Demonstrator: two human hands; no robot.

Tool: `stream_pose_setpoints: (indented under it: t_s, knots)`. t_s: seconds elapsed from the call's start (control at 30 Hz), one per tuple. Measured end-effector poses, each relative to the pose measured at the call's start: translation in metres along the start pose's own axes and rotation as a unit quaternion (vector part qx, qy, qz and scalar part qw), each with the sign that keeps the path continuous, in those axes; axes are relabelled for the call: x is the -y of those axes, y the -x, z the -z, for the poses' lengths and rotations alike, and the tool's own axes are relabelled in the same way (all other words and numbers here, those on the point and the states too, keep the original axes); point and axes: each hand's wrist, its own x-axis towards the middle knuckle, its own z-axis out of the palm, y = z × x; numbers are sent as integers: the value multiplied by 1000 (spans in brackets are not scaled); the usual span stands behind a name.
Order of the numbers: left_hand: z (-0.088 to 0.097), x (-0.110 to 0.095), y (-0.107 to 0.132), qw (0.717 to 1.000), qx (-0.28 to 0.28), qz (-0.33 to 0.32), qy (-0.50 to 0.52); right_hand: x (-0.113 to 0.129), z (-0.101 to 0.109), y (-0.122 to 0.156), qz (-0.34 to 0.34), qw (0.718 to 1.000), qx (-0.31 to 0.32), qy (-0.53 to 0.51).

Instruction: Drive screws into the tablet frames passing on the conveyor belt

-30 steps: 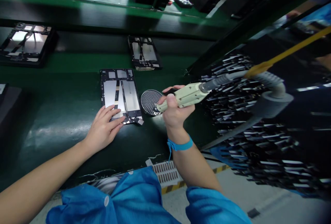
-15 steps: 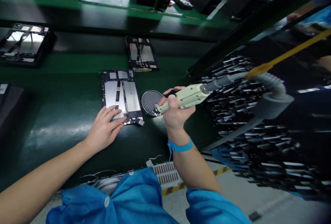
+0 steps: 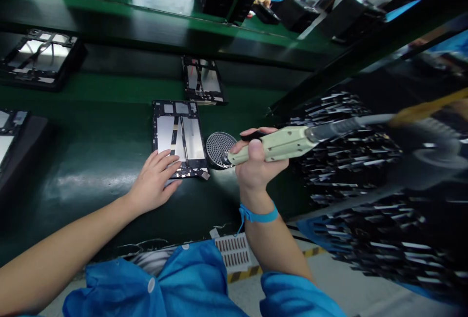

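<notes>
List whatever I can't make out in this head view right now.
Open tablet: lower left corner hidden under the left hand, head view.
Pale green tool: tip over the round perforated dish too small to tell whether it holds anything, head view.
Tablet at far left: cut off by the head view's left edge.
Gray cable: smeared by blur toward the head view's right side.

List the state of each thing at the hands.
Panel: lying flat, inner parts exposed
Perforated disc: face up beside panel
Pale green tool: gripped, tip at disc, contact unclear
Left hand: open, fingers over panel
Right hand: closed around tool
Blue wristband: worn around right wrist
</notes>
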Motion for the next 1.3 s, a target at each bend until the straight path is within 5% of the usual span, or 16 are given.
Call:
stream_pose_setpoints:
  t_s: [0.67,0.9,1.1,1.3]
  knots:
    - [1,-1,0,1000,10,4,-16,-20,15,1,-29,999,-16,35]
    - [-1,-1,0,1000,6,4,-1,5,3,-6,0,999,-39,-1]
    - [-1,0,-1,1000,10,0,-1,37,-39,21,-43,993,76,-82]
    - [-1,0,-2,1000,14,2,1,27,-59,50,-100,971,184,-111]
